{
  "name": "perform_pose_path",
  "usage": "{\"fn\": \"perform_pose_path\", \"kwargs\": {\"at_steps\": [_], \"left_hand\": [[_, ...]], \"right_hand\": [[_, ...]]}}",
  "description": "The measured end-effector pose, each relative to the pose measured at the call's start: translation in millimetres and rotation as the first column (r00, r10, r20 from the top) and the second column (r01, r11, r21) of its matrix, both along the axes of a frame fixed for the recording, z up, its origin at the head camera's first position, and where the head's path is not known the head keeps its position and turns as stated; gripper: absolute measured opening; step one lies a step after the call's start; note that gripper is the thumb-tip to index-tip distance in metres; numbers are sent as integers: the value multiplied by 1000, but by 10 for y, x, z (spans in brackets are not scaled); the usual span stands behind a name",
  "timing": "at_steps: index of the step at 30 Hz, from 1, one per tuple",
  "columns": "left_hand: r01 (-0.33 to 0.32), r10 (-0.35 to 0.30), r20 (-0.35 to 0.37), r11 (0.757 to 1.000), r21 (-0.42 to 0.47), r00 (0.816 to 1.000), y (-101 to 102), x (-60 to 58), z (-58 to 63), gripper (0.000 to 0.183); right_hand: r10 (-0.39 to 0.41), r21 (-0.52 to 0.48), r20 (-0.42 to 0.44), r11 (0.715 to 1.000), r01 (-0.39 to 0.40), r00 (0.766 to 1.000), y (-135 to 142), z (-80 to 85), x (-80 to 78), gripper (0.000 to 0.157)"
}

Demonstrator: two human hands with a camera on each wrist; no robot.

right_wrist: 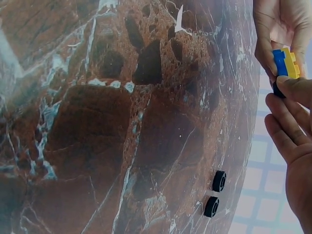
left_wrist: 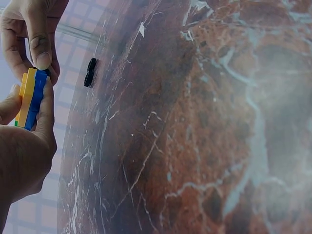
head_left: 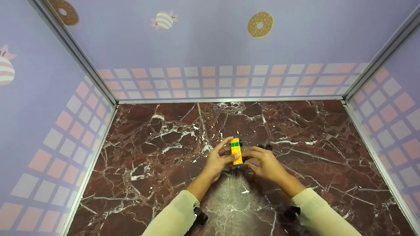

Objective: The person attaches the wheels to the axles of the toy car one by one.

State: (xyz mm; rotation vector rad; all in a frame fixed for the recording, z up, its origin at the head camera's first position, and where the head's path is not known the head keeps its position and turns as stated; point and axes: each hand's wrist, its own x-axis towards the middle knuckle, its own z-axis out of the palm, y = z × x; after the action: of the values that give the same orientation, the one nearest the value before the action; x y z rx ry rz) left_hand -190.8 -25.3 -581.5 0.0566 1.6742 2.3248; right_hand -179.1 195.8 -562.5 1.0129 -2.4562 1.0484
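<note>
A toy brick car (head_left: 236, 150) has a yellow top with a green band (head_left: 234, 144) across it. Its blue base (left_wrist: 36, 97) shows from the side in the left wrist view. My left hand (head_left: 216, 163) grips the car between thumb and fingers above the table. On the right side, my right hand (head_left: 266, 164) pinches a black wheel (right_wrist: 278, 89) against the blue base. Another black wheel (head_left: 241, 143) is on the same side, near the car's far end. Fingers partly hide the pinched wheel, so how firmly it sits cannot be told.
Two loose black wheels (right_wrist: 219, 181) lie close together on the brown marbled table (head_left: 157, 183), just beyond my right hand. Patterned lilac panels (head_left: 210, 39) with metal edges stand at the back and both sides.
</note>
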Motion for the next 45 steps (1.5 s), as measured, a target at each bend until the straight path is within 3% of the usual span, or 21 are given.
{"fn": "perform_pose_path", "kwargs": {"at_steps": [14,19,26,32,40,45], "left_hand": [[3,-3,14,1000,20,1000,4,12,-1,82],[-4,4,22,1000,10,1000,11,17,23,93],[-2,2,-11,1000,-9,1000,25,24,18,95],[9,-9,-14,1000,-11,1000,26,30,20,97],[14,-14,-11,1000,-11,1000,46,45,33,97],[22,-22,-16,999,-34,1000,58,57,32,97]], "right_hand": [[10,-51,134,999,-3,991,43,22,-73,27],[-42,-49,178,997,52,983,46,49,-120,22],[-113,-60,222,990,129,968,25,67,-203,21],[-126,-103,316,981,166,940,-19,78,-265,27],[-161,-93,358,974,207,920,-69,95,-337,47],[-175,-82,380,972,221,908,-94,100,-356,51]]}}
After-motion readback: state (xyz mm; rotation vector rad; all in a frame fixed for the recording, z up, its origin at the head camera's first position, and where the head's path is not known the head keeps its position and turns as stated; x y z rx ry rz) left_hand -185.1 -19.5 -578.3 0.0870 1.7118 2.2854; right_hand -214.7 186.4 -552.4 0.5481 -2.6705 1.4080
